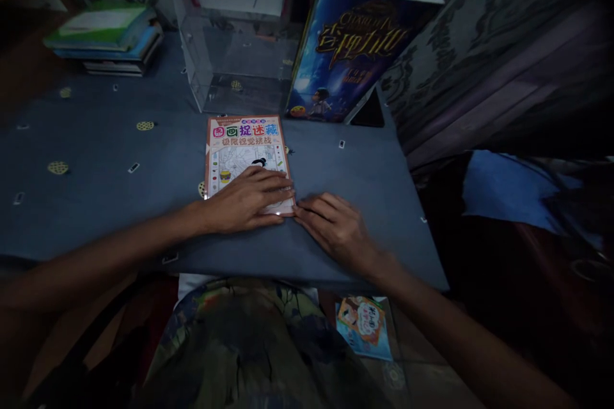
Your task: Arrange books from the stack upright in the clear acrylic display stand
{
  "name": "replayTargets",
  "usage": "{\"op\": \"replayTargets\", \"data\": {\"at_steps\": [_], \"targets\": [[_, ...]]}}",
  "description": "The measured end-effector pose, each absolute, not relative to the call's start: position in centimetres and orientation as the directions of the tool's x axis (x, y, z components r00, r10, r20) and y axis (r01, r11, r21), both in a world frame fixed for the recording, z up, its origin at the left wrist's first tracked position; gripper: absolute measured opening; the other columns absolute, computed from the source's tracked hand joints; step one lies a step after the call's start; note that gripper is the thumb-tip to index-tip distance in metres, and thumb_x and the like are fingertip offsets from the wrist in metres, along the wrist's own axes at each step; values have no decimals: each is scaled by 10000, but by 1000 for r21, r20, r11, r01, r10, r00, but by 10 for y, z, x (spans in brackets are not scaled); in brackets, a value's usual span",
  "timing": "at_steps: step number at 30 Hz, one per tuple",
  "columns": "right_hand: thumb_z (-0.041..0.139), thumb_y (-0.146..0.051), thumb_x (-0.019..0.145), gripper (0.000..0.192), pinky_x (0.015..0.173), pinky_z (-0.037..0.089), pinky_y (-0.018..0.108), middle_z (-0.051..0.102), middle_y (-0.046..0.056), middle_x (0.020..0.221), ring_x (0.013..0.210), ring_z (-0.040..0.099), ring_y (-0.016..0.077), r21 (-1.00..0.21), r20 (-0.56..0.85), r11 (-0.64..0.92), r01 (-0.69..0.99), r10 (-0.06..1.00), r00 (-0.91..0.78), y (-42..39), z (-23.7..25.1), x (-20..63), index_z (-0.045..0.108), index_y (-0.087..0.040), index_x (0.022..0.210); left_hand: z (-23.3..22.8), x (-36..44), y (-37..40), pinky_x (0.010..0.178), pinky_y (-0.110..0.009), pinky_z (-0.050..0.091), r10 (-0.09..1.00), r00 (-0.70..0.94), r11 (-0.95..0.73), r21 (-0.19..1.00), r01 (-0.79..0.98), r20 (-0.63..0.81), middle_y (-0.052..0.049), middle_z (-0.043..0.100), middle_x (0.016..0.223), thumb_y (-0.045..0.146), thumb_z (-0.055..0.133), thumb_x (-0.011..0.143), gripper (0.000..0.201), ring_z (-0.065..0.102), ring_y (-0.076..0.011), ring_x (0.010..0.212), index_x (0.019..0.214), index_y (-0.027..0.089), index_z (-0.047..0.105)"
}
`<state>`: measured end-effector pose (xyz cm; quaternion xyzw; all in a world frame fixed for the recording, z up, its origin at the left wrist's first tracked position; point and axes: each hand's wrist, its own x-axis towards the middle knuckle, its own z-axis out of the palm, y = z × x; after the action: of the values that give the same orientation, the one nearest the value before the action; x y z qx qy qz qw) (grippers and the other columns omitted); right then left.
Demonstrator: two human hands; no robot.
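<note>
A thin picture book (245, 152) with a brown border and colourful Chinese lettering lies on the table. Glints along its lower edge look like a clear wrap or glossy cover. My left hand (249, 198) rests flat across the lower part of the cover, fingers stretched to the right, hiding some of the drawing. At the book's lower right corner, my right hand (333, 223) has its fingers closed together, with the tips pinching that corner. The right fingertips are partly hidden.
A clear acrylic holder (199, 70) stands behind the book. Beside it is an upright blue book (345, 51). Stacked books (103, 32) sit at the back left. The blue-grey tablecloth (119, 198) ends at right. Below the table lies another colourful book (364, 326).
</note>
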<state>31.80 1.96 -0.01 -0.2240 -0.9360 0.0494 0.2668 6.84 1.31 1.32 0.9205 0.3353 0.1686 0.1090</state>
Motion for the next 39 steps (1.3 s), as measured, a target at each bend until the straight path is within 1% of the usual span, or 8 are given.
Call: {"op": "replayTargets", "data": {"at_steps": [6, 11, 17, 20, 24, 27, 34, 39], "targets": [[539, -128, 992, 262, 798, 538, 388, 757, 101, 1069, 967, 653, 232, -172, 447, 878, 448, 474, -759, 2, -1, 323, 720, -197, 1167, 15, 70, 12, 1113, -487, 350, 600, 762, -794, 292, 533, 243, -99, 667, 1346, 411, 478, 1028, 365, 536, -263, 1342, 1296, 227, 646], [546, -149, 992, 247, 782, 536, 395, 764, 103, 1071, 976, 656, 242, -144, 445, 871, 470, 481, -755, -5, 2, 323, 714, -190, 1169, 14, 70, 12, 1082, -441, 390, 545, 796, -834, 263, 484, 264, -59, 689, 1321, 358, 477, 1037, 302, 574, -232, 1302, 1239, 248, 672], [530, -174, 1005, 232, 769, 518, 382, 762, 100, 1055, 967, 648, 235, -114, 422, 866, 488, 486, -765, -6, 3, 321, 717, -188, 1141, 14, 72, 9, 1031, -413, 443, 505, 818, -863, 152, 482, 275, -57, 713, 1277, 306, 442, 1050, 302, 603, -224, 1261, 1230, 227, 670], [526, -173, 1008, 226, 768, 506, 383, 764, 99, 1066, 965, 643, 235, -93, 420, 860, 502, 491, -763, -7, 3, 321, 712, -178, 1136, 17, 76, -1, 1043, -417, 438, 507, 825, -858, 50, 512, 248, -86, 711, 1276, 217, 422, 1043, 322, 596, -233, 1269, 1259, 189, 658], [531, -161, 1004, 210, 771, 498, 372, 766, 99, 1063, 969, 639, 235, -64, 439, 863, 502, 476, -762, -8, 4, 320, 706, -140, 1119, 22, 80, -21, 1046, -439, 429, 527, 827, -828, -101, 552, 197, -170, 661, 1339, 134, 432, 1003, 367, 579, -271, 1285, 1320, 74, 606], [534, -159, 1003, 204, 781, 494, 366, 765, 101, 1065, 983, 635, 232, -61, 444, 865, 498, 470, -763, -8, 5, 321, 707, -129, 1107, 24, 79, -33, 1045, -458, 422, 545, 821, -809, -149, 568, 170, -189, 631, 1376, 113, 422, 990, 395, 560, -287, 1304, 1345, 46, 581], [534, -168, 1003, 247, 801, 483, 384, 757, 102, 1117, 1020, 633, 236, -124, 409, 857, 501, 504, -761, -9, 2, 323, 703, -174, 1183, 17, 54, -65, 1074, -454, 393, 663, 727, -722, -107, 684, 178, -165, 593, 1433, 109, 421, 981, 447, 507, -289, 1366, 1413, 89, 536], [542, -173, 995, 267, 807, 481, 386, 755, 103, 1112, 1022, 629, 241, -136, 421, 862, 489, 497, -759, -8, -1, 325, 696, -169, 1213, 19, 30, -90, 1048, -423, 421, 754, 639, -633, -91, 769, 156, -147, 572, 1463, 67, 417, 949, 515, 498, -280, 1379, 1455, 118, 502]]}}
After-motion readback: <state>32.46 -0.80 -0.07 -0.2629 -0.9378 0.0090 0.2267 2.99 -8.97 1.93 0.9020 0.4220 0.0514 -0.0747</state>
